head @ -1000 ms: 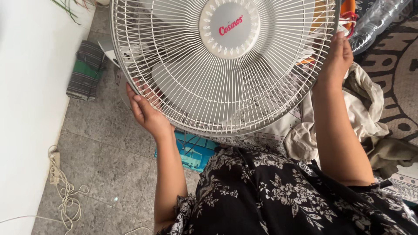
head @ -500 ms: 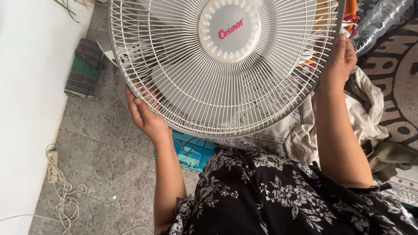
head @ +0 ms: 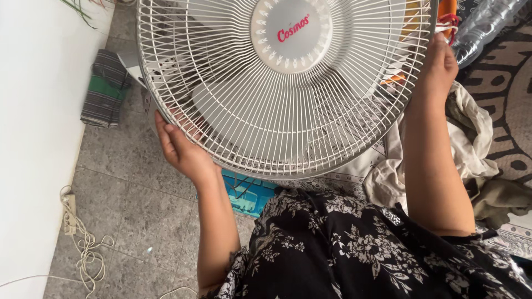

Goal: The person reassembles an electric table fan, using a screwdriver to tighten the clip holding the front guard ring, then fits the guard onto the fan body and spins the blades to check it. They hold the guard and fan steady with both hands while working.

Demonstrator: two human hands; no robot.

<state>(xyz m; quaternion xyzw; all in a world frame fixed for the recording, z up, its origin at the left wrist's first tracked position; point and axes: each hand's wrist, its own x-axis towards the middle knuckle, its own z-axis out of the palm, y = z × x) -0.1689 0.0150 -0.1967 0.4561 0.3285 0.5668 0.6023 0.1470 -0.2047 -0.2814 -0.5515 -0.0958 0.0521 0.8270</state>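
A round white wire fan grille (head: 249, 127) with a grey centre cap (head: 292, 34) fills the upper middle of the head view, tilted towards me. My left hand (head: 180, 147) grips its lower left rim, fingers curled behind the wires. My right hand (head: 439, 66) holds the right rim higher up. Pale fan blades show through the wires. My black floral clothing (head: 377, 249) lies below the grille.
A white wall (head: 39, 138) runs down the left, with a power strip and tangled cord (head: 77, 238) on the grey tiled floor. A folded striped cloth (head: 105, 88) lies at the back left. A blue crate (head: 246, 194) sits under the grille. Crumpled cloths (head: 471, 138) and a patterned rug lie at right.
The grille and both hands have stayed almost in place; the grille sits very slightly higher and my left hand a little further up its rim.
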